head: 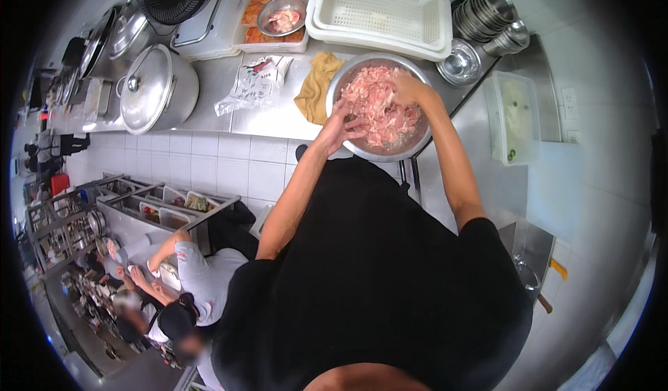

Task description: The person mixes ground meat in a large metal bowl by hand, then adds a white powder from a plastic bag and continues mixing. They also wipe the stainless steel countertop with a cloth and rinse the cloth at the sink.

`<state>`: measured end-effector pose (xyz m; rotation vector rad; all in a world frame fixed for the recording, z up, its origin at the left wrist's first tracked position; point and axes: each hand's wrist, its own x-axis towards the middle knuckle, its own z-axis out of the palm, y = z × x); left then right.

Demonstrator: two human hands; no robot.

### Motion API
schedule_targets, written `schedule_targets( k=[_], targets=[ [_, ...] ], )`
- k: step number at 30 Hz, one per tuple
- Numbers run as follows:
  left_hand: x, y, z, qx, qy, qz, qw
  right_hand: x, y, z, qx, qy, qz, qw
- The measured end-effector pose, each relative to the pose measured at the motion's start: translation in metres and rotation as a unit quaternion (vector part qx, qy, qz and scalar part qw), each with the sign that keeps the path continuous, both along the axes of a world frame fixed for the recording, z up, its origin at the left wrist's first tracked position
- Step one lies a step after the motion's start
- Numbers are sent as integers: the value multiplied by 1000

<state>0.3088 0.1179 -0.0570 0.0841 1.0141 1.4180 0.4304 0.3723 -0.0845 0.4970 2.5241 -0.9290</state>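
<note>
A large stainless steel bowl (382, 154) full of sliced raw meat (373, 98) stands at the counter's edge before me. My left hand (342, 130) lies at the bowl's left side, fingers apart and touching the meat. My right hand (410, 89) reaches over the upper right of the bowl, its fingers down in the meat; whether they close on any is hidden. Left of the bowl lies a crumpled tan cloth (317, 90), and beyond it a printed plastic bag (261, 80).
White plastic baskets (383, 4) are stacked behind the bowl. A small metal bowl (283, 16) of meat rests on a tub of orange-brown pieces. At left stands a lidded pot (156, 90); at right, metal bowls (460, 63) and a lidded container (514, 117). Co-workers stand at lower left.
</note>
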Motion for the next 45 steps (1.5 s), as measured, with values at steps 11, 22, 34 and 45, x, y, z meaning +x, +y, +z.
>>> schedule_targets(
  k=[11, 22, 34, 45],
  targets=[
    [25, 71, -63, 58, -225, 155, 960, -65, -32, -36, 36, -46, -82, 995],
    [57, 53, -19, -4, 300, -8, 954, 90, -77, -69, 361, 78, 33, 928],
    [52, 25, -12, 28, 212, 60, 975, 22, 0, 26, 103, 90, -64, 989],
    [76, 6, -9, -37, -6, 124, 992, -37, -4, 14, 179, -36, 78, 980]
  ],
)
